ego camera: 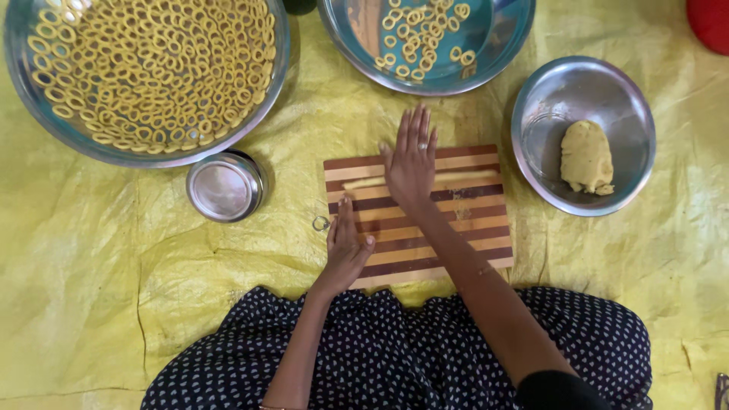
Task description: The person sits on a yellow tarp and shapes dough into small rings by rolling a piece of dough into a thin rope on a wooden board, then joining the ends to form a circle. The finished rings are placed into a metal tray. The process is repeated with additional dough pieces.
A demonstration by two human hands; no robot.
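Where my right hand (411, 163) lies flat, fingers spread, a thin dough rope (364, 183) sits under its palm on the striped cutting board (456, 243). My left hand (345, 250) rests open on the board's near-left edge, holding nothing. Right of the hands, a steel bowl (554, 114) holds a dough lump (585, 158).

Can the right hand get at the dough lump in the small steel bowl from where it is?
Probably yes. The right hand lies flat on the dough rope on the striped board; the bowl holding the dough lump sits open beside the board with nothing between.
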